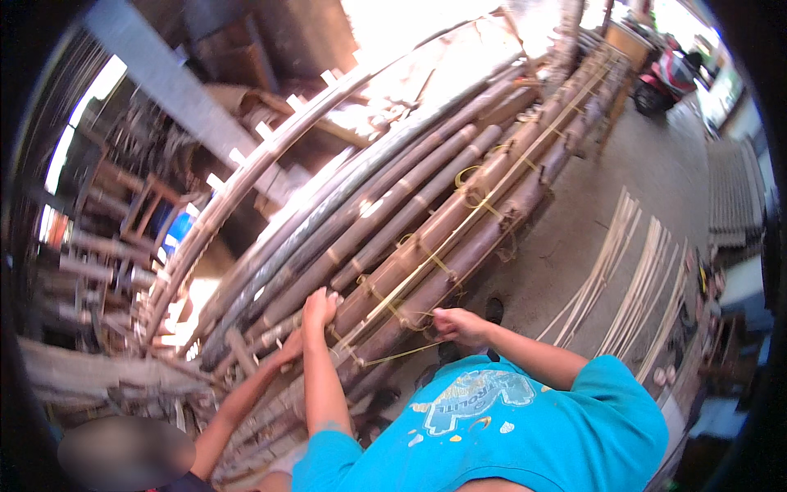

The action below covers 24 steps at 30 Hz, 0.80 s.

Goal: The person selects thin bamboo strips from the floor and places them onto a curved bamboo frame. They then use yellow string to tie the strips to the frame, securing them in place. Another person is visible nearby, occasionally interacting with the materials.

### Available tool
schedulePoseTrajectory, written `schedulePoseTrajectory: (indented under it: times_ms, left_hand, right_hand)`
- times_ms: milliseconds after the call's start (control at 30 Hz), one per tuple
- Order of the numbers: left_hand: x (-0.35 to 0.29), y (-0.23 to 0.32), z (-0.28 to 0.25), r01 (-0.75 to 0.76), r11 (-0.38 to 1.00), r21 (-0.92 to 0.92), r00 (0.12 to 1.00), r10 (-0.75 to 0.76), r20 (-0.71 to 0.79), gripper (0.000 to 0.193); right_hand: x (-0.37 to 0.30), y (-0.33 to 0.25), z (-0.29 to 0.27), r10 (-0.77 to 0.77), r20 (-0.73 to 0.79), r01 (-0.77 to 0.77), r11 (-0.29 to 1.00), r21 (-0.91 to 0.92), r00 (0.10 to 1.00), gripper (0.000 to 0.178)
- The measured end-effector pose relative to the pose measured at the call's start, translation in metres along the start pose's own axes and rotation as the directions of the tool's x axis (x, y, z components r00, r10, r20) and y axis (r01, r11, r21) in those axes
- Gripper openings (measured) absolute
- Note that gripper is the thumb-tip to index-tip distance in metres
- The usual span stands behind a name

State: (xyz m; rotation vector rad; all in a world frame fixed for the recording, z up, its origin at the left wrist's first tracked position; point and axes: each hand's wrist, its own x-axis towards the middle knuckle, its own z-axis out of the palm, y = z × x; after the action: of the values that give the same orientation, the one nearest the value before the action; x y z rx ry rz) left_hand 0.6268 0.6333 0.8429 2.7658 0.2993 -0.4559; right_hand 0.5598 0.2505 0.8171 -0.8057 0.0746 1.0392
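A long row of brown bamboo poles lies side by side, bound with yellow string. My left hand curls over the top of one pole near the row's lower end. My right hand is at the row's outer pole, closed on a length of the yellow string that runs taut toward the poles. A second person's hand grips the poles just left of my left arm. My blue shirt fills the bottom of the view.
The second person crouches at the lower left. Thin split bamboo strips lie in rows on the concrete floor to the right. A red scooter stands at the top right. Wooden frames and stacked poles crowd the left side.
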Motion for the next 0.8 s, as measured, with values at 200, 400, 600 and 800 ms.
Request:
schedulePoseTrajectory:
  times_ms: [200,400,600,800]
  left_hand:
    - [-0.026,0.135,-0.040,-0.390,0.892,-0.227,0.911,0.338,-0.238,0.045]
    - [-0.065,0.263,-0.007,-0.589,0.574,-0.569,0.706,0.708,-0.016,0.041]
    - [-0.082,0.320,0.069,-0.685,0.543,-0.486,0.462,0.839,0.286,0.046]
    - [-0.082,0.379,0.078,-0.534,0.663,-0.525,0.415,0.747,0.520,0.047]
  right_hand:
    - [-0.133,0.099,-0.225,0.068,-0.907,0.130,0.983,0.133,0.417,0.039]
    - [-0.279,0.277,-0.338,-0.224,-0.896,-0.873,0.230,-0.431,0.383,0.029]
    - [-0.210,0.301,-0.266,-0.084,-0.961,-0.460,0.865,-0.201,0.262,0.044]
    - [-0.231,0.275,-0.306,-0.092,-0.941,-0.680,0.669,-0.301,0.325,0.050]
